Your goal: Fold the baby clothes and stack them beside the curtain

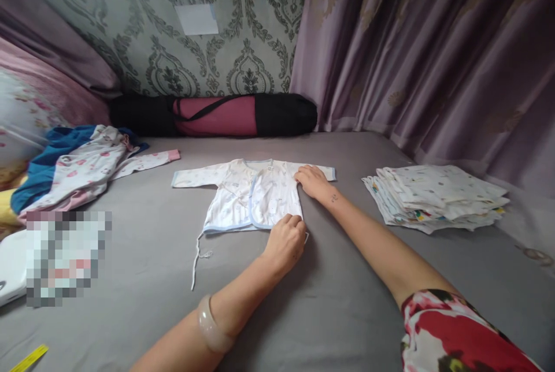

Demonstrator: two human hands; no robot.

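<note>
A small white baby shirt [243, 193] with pale blue trim lies spread flat on the grey bed sheet [143, 279], sleeves out to both sides, a tie string trailing from its lower left corner. My left hand [284, 240] grips the shirt's bottom right hem with curled fingers. My right hand [313, 180] rests on the right sleeve near the armpit, fingers pressing the cloth.
A stack of folded white printed cloths [436, 196] sits at right. A heap of unfolded clothes [73, 167] lies at left. A rolled pink mat in a black bag [212, 115] runs along the wall. Purple curtains [433, 54] hang at right.
</note>
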